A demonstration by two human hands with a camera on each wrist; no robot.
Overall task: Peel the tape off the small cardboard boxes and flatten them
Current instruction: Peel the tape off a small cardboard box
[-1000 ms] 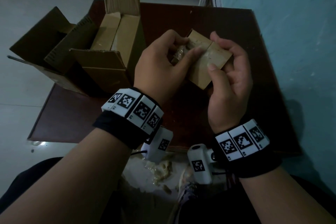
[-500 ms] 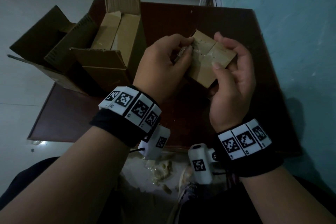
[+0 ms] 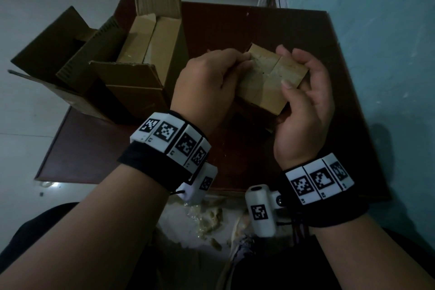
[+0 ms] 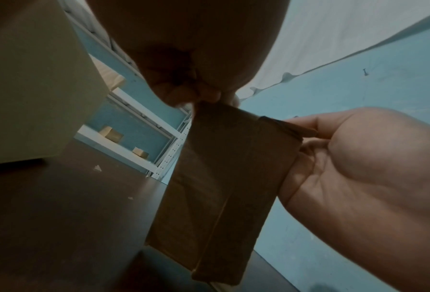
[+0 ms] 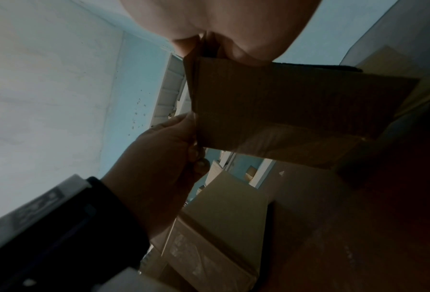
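A small brown cardboard box (image 3: pixel 266 85) is held above the table between both hands. My right hand (image 3: pixel 292 68) grips its right end, thumb on the top face and fingers round the far side. My left hand (image 3: pixel 244 59) pinches at the box's far left top corner, where clear tape sits; in the head view the fingers hide the tape. The right wrist view shows a shiny strip of clear tape (image 5: pixel 284 138) across the box (image 5: pixel 284 102), with the left hand's fingers (image 5: pixel 194 136) pinching its edge. Seen from the left wrist, the fingertips (image 4: pixel 209 96) close on the box's top edge (image 4: pixel 224 110).
Larger open cardboard boxes (image 3: pixel 141 66) stand on the left of the dark red-brown table (image 3: pixel 235 26). A teal wall (image 3: pixel 376 54) runs close along the right. Peeled tape scraps (image 3: pixel 209 216) lie on the floor by my legs. White shelving (image 4: pixel 124 138) stands behind.
My left fingers have moved from the box's near left edge to its far left corner. The crumpled tape seen in them earlier is now hidden. The right hand's grip is unchanged.
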